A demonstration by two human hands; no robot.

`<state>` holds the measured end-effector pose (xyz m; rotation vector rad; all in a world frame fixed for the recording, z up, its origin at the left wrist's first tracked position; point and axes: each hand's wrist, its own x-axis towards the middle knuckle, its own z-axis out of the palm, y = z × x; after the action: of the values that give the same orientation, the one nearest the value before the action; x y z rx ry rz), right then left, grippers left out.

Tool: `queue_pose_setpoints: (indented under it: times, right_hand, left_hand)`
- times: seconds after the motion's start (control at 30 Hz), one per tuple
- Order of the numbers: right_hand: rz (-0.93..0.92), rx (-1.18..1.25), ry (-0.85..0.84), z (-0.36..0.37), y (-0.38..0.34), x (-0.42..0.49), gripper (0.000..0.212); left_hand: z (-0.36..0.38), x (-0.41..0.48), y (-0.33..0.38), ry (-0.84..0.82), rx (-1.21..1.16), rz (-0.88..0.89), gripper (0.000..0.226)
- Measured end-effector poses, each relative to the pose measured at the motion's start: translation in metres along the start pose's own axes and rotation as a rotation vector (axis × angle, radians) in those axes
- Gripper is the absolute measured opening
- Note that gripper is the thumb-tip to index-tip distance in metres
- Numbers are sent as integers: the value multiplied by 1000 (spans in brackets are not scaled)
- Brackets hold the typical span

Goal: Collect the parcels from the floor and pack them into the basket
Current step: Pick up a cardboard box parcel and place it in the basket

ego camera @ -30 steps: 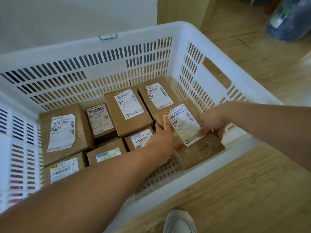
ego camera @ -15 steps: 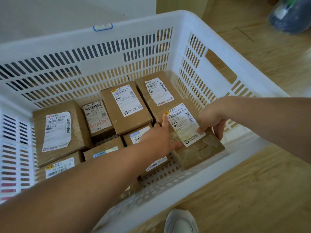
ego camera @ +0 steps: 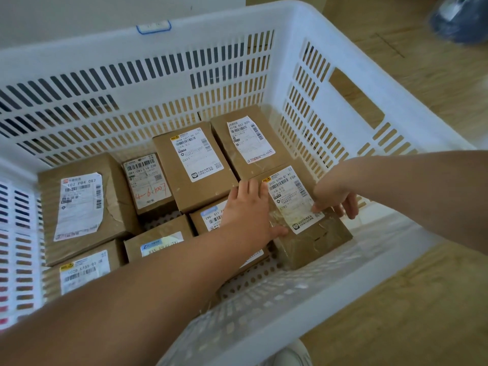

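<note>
While the spread left hand presses the boxy, tape-glossed cardboard parcel, the right hand curls round its edge.

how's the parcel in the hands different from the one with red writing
The held parcel is pressed by the left hand and gripped by the right hand; the red-marked parcel lies untouched. The held parcel looks bigger, wrapped in shiny tape; the red-marked parcel bears red handwriting. Both are brown boxes with white labels in the basket.
</note>
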<state>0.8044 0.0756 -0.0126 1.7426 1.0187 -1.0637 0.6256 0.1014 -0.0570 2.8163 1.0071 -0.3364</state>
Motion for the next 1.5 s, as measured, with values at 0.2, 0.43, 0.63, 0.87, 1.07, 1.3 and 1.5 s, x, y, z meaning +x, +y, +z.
queue_pose_setpoints:
  times: [0.2,0.43,0.63,0.87,1.07,1.3,1.5]
  right_hand:
    - [17,-152,174,-9,-5,-7,60]
    - [-164,-454,620,-13,-1,-14,116]
    - [-102,-647,514,13,-6,-3,144]
    - [-30,-642,495,20,-17,8,144]
    - [8,-677,467,13,-23,17,142]
    - [-2,-622,468,7,-19,16,138]
    - [-73,-574,466,-1,-18,0,109]
  left_hand:
    - [0,0,-5,31,54,60,106]
    - [7,-7,-11,-162,7,64,114]
    - [10,-6,-6,-214,-6,54,123]
    - [13,-2,-7,-224,-28,70,123]
    - [12,7,-6,-259,-67,62,124]
    - [9,9,-6,-286,-67,63,124]
    - [-5,7,-23,-326,28,138,101]
